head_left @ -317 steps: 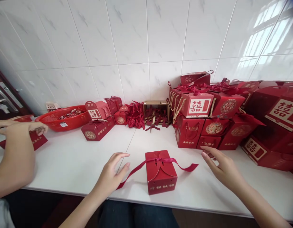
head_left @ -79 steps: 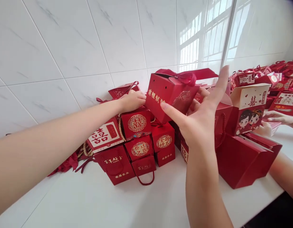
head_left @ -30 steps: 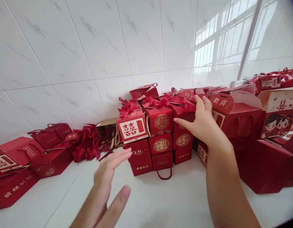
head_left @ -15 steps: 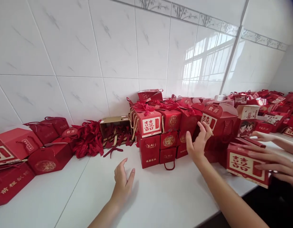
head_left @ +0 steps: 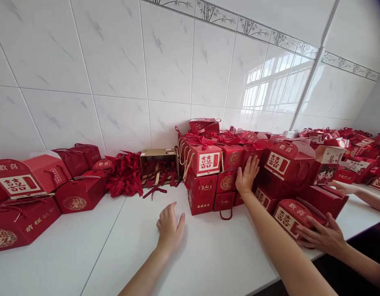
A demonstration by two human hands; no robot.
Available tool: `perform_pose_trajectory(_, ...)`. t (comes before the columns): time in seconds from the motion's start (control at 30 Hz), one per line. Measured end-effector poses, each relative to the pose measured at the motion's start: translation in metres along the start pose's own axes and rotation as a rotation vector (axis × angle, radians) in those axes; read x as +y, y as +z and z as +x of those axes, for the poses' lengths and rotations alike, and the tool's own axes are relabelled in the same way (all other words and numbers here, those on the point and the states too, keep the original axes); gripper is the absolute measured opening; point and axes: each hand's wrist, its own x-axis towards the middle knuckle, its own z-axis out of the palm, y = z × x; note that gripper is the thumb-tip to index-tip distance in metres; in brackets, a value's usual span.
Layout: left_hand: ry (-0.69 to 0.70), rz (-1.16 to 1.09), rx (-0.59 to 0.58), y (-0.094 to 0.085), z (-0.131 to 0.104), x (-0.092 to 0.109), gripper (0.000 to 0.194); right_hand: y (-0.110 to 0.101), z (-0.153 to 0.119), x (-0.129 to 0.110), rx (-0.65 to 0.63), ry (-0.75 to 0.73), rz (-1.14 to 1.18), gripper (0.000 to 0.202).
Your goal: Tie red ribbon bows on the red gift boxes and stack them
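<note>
Several glossy red card gift boxes with gold and white lettering (head_left: 81,195) lie at the left, some piled on others, on a smooth white tabletop (head_left: 140,255). Next to them are a loose heap of crimson ribbon (head_left: 125,174) and a brown cardboard carton (head_left: 159,152), its open side facing forward and dark red strips inside and spilling out.

In front of the carton, the left hand (head_left: 169,230) is empty, its fingers loosely bent and the thumb apart.

Right of the carton, near the wall, stands a close-packed stack of red card boxes topped with ribbon bows (head_left: 202,193). The right hand (head_left: 249,174) lies against the front of its right-hand column, fingers extended and gripping nothing. The step in hand looks like steadying or evening up that column. From here, a further push would call for a flat palm and gentle, even pressure, since the card could dent or the upper boxes slide; drawing away calls for clearing the bows without catching them.

Farther right, a co-worker's hand (head_left: 328,236) rests on a red box with a rounded top flap (head_left: 288,213), beside more red boxes.
</note>
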Motion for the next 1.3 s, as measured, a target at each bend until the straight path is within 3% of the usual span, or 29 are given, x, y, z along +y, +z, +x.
perform_pose_trajectory(0.1, 0.315, 0.13, 0.083, -0.005, 0.003, 0.016, 0.047, -0.002, 0.0, -0.001, -0.008, -0.011, 0.004, 0.065)
perform_pose_trajectory(0.2, 0.657, 0.303, 0.207, -0.007, 0.019, 0.051, 0.055, -0.003, -0.001, -0.002, 0.005, -0.028, 0.022, 0.066)
perform_pose_trajectory(0.3, 0.797, 0.376, 0.39, 0.0, 0.047, 0.091, 0.059, -0.002, -0.002, -0.003, 0.022, -0.041, 0.036, 0.067)
perform_pose_trajectory(0.37, 0.851, 0.395, 0.452, 0.006, 0.068, 0.111, 0.06, -0.002, -0.003, -0.004, 0.035, -0.043, 0.041, 0.065)
perform_pose_trajectory(0.5, 0.857, 0.472, 0.368, 0.013, 0.1, 0.126, 0.057, 0.0, -0.003, -0.01, 0.07, -0.033, 0.048, 0.062)
perform_pose_trajectory(0.67, 0.885, 0.537, 0.362, 0.018, 0.112, 0.124, 0.059, 0.003, 0.0, -0.025, 0.082, 0.009, 0.037, 0.076)
perform_pose_trajectory(0.93, 0.873, 0.544, 0.346, 0.025, 0.107, 0.123, 0.056, 0.001, -0.001, -0.028, 0.056, -0.001, 0.008, 0.078)
perform_pose_trajectory(1.3, 0.75, 0.401, 0.345, 0.01, 0.084, 0.142, 0.046, -0.025, 0.002, -0.023, 0.011, -0.026, 0.056, 0.076)
